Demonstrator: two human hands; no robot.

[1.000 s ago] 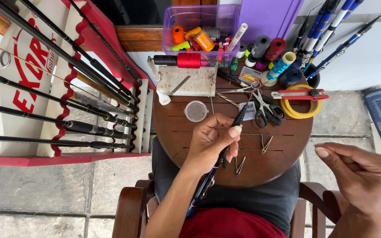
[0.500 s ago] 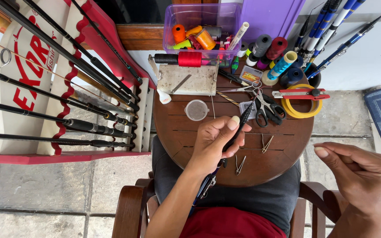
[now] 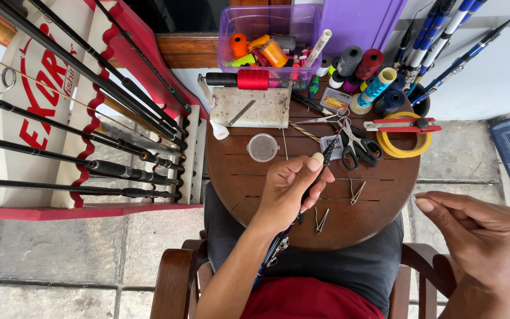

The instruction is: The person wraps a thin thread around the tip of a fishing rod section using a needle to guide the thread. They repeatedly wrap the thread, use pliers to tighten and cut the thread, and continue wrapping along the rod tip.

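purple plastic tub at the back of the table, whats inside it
The purple tub holds thread spools: an orange one, an amber one, a yellow-green one beside them, and a white tube leaning out. Whatever lies beneath those is covered.

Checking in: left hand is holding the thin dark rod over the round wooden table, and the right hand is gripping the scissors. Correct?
Not quite. The head view shows the left hand holding the thin dark rod over the round wooden table, but the right hand grips nothing: it hovers empty off the table's right edge. The scissors lie untouched on the table.
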